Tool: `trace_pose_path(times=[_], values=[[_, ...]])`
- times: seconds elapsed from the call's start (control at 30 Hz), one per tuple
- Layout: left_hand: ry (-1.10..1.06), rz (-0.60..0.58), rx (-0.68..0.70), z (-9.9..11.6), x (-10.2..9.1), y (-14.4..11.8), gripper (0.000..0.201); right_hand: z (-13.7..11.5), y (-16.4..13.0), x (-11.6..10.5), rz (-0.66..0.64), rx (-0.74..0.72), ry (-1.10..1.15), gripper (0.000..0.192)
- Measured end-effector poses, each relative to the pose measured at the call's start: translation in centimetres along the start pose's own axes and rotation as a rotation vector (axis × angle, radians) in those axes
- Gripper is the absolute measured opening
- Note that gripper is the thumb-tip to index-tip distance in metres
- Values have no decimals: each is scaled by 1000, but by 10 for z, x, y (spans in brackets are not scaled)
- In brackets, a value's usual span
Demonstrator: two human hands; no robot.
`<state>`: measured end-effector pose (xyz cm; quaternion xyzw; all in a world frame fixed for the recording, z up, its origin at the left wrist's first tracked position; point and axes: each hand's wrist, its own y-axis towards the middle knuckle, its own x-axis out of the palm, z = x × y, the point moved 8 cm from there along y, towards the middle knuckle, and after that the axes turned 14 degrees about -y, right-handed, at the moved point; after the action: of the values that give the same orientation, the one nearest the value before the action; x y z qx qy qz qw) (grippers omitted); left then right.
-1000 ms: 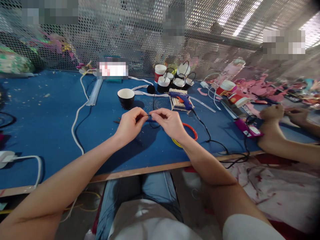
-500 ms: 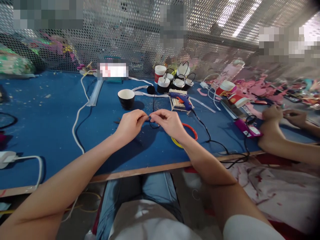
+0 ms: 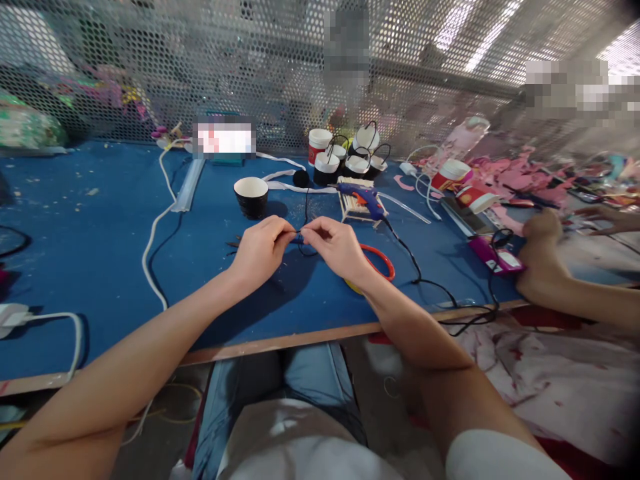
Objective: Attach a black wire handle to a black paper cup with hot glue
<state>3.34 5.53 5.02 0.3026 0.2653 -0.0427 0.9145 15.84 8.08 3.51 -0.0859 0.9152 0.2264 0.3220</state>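
Both hands are close together over the blue table, fingertips nearly meeting. My left hand (image 3: 261, 252) pinches a thin black cord (image 3: 307, 208) between thumb and forefinger. Right beside it, my right hand (image 3: 336, 248) pinches the same cord. Behind the hands the cord runs up to a small black ball of cord (image 3: 301, 179), and a loop of it hangs below the fingers. A cup wrapped in black (image 3: 251, 201) stands upright beyond my left hand. Dark pointed metal tips (image 3: 234, 244) show beside that hand. An orange-red ring (image 3: 387, 263) lies partly hidden behind my right wrist.
A blue glue gun (image 3: 364, 198) rests on a small stick rack (image 3: 350, 212), its black cable trailing right. Several cups with black handles (image 3: 327, 170) stand behind. White ribbon (image 3: 283, 185) and a white cable (image 3: 150, 250) cross the table. At right, a co-worker's arm (image 3: 555, 273) reaches in.
My hands stay almost in place, still pinching the cord, with a short taut stretch now showing between the fingertips. The co-worker's farther hand has opened and shifted.
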Motion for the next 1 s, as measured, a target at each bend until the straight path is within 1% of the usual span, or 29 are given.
trace_pose_path(times=[0.07, 0.17, 0.3, 0.37, 0.4, 0.57, 0.67, 0.77, 0.9, 1.0], values=[[-6, -5, -4, 1, 0, 0, 13, -3, 0, -1, 4, -34, -18, 19], [-20, -2, -5, 0, -1, 1, 13, -3, 0, 1, -37, -27, 19, 24], [-22, 39, -5, -2, -4, 1, 13, 5, 2, 7, -127, 52, 169, 45], [-16, 39, 2, -2, -4, 1, 13, 10, 3, 9, -136, 99, 192, 53], [-11, 35, 8, -2, -3, 1, 13, 12, 3, 8, -128, 108, 175, 54], [10, -17, 46, 0, 4, -1, 14, 6, 3, 5, -111, 32, -4, 42], [12, -54, 40, -2, 8, -1, 15, 3, 3, 5, -122, 6, -31, 34], [38, -98, 6, -6, 11, 0, 17, 2, 4, 3, -107, -30, -57, 26], [66, -138, -26, -10, 13, 2, 20, 4, 5, 3, -95, -52, -70, 24], [115, -183, -62, -13, 16, 3, 23, 5, 6, 2, -87, -52, -72, 18]])
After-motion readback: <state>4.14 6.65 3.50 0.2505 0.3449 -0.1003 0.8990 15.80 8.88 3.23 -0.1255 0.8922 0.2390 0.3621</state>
